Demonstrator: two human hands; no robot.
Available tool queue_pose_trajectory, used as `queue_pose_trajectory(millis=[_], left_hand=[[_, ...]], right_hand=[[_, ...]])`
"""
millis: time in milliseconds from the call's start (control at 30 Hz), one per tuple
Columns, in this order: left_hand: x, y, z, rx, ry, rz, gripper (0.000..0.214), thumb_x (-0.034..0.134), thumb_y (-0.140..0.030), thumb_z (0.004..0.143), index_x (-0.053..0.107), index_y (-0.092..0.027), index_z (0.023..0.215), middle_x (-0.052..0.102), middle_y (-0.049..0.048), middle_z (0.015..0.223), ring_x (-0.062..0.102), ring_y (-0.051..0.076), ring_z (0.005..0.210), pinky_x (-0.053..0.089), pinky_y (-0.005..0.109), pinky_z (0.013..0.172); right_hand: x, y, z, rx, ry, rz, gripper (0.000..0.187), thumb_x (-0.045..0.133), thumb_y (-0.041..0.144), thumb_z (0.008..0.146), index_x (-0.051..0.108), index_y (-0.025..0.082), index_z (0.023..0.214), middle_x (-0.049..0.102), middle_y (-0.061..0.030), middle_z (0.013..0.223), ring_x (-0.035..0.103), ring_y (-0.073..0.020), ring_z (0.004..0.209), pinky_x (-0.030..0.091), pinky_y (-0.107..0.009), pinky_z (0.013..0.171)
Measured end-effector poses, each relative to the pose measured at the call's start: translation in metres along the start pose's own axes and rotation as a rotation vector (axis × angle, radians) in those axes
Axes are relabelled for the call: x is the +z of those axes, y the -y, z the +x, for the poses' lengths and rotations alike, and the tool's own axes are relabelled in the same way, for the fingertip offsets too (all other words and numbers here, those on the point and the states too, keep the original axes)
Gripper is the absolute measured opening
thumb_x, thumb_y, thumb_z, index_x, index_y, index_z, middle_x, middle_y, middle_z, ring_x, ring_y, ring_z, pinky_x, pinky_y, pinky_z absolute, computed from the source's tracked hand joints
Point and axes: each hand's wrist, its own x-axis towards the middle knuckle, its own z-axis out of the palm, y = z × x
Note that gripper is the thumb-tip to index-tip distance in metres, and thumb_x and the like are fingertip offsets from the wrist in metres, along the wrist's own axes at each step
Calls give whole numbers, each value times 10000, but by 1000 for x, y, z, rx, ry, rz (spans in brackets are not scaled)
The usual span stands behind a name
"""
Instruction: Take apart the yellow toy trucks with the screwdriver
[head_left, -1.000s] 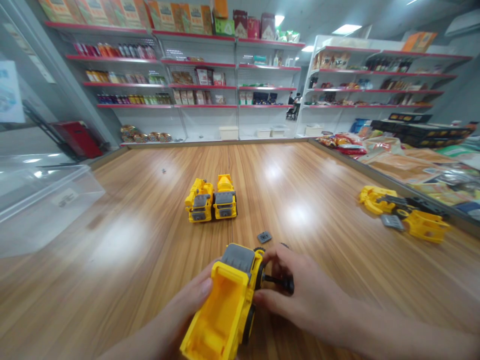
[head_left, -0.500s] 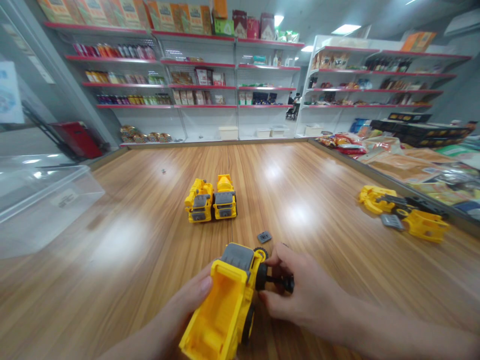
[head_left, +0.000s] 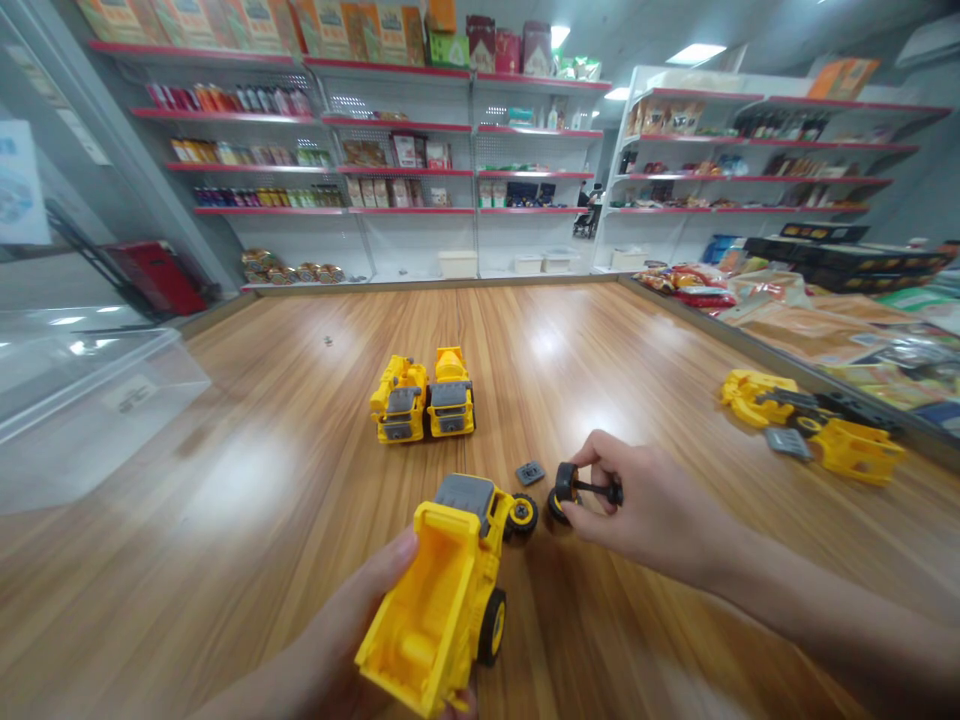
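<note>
My left hand (head_left: pixel 382 570) grips a yellow toy dump truck (head_left: pixel 427 610), tilted with its open bed toward me; the thumb lies on the bed's edge and most fingers are hidden beneath. A black rear wheel with a yellow hub (head_left: pixel 492 627) is on its right side. Another wheel (head_left: pixel 523 513) shows by the cab; I cannot tell whether it is attached. To the right, my right hand (head_left: pixel 630 500) pinches a black wheel on an axle (head_left: pixel 568 482). Behind it, a further wheel (head_left: pixel 556 506) is partly hidden. A small grey plate (head_left: pixel 529 473) lies between the hands, farther out.
Two yellow toy trucks, a crane truck (head_left: pixel 401 400) and a mixer truck (head_left: pixel 451 395), stand side by side. Yellow toy parts (head_left: pixel 859 448) lie at the table's right edge. A clear plastic bin (head_left: pixel 90 400) is at left. Stocked shelves (head_left: pixel 397 170) stand behind the table (head_left: pixel 262 560).
My right hand has moved away from the truck's side, right and farther out, carrying the wheel and axle. The truck's right-side rear wheel shows more fully. My left hand still holds the truck.
</note>
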Motion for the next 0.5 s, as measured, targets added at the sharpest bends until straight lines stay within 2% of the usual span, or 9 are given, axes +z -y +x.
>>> queue_pose_trajectory(millis=[100,233,500], left_hand=[[-1,0,0,-1,-22,8,726,350,-673,909,732,-71,1046,761,151,890,744,233,689,576,304,656],[-4,1,0,-6,-37,33,742,349,-680,902,731,-63,1057,756,154,887,742,244,697,572,313,650],[-1,1,0,9,-42,11,627,419,-610,917,717,-88,1096,772,153,929,745,240,689,582,324,653]], right_hand=[[-4,-1,-2,-64,138,-110,167,663,245,731,574,209,868,615,20,637,548,-132,537,313,-234,504],[-4,4,-8,-151,306,-238,137,634,231,733,583,218,860,690,-27,711,658,-208,651,330,-258,534],[-5,4,-9,-214,361,-319,161,623,231,763,578,223,917,723,-50,793,698,-260,700,323,-290,540]])
